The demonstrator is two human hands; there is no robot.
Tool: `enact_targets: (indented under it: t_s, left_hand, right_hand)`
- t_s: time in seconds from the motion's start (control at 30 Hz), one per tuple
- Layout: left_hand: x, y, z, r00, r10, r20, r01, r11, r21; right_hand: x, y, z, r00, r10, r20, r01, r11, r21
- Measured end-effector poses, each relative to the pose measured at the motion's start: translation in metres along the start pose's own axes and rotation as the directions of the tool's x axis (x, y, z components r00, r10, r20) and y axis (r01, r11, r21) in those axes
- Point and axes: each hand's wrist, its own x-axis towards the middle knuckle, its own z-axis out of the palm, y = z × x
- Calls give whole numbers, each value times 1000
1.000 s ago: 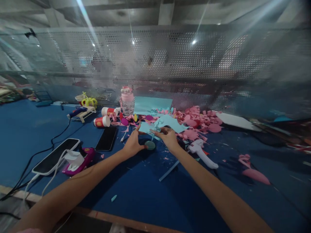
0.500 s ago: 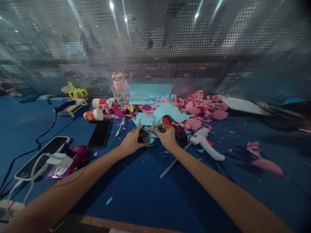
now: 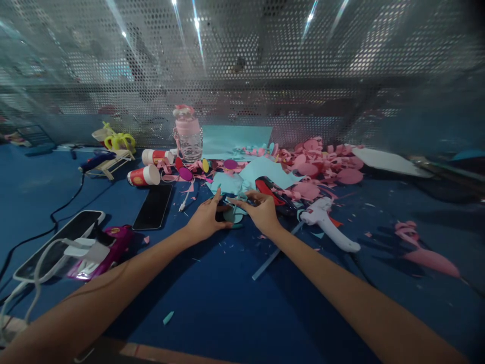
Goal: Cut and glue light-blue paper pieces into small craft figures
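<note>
My left hand [image 3: 204,221] curves around a round teal paper piece [image 3: 233,216], its thumb at the near edge and a finger raised on the far side. A small light-blue paper strip [image 3: 238,201] is pinched in my right hand [image 3: 262,211], just above the round piece. The two hands nearly meet over the blue table, and my fingers hide part of both pieces. Behind them lie light-blue paper sheets [image 3: 265,173]. Scissors with red and black handles [image 3: 270,191] rest beyond my right hand, and a white glue gun [image 3: 329,225] lies beside it.
Pink paper cutouts [image 3: 310,167] are heaped at the back right. A clear bottle [image 3: 188,139] stands at the back. To the left are red-and-white paper cups [image 3: 144,175], a black phone [image 3: 153,207], another phone [image 3: 60,242] with cables, and a purple pouch [image 3: 109,247].
The view has shifted slightly, so things at the sides sit further outward. Both hands keep nearly the same pose over the teal paper pieces.
</note>
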Motion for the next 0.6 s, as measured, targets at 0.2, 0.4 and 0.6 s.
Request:
enact_targets:
  t_s: [0.2,0.4,0.6]
  left_hand:
    - [-1,2,-1,1000,-29,6,29,999,27]
    - [0,1,-1,1000,-5,7,5,999,37]
    - [0,2,-1,1000,1,4,-1,999,34]
  right_hand:
    - [0,0,0,999,-28,41,28,1000,1]
    - [1,-1,1,998,5,64,-6,1000,24]
    - [-1,-1,1,996,-45,75,43,999,26]
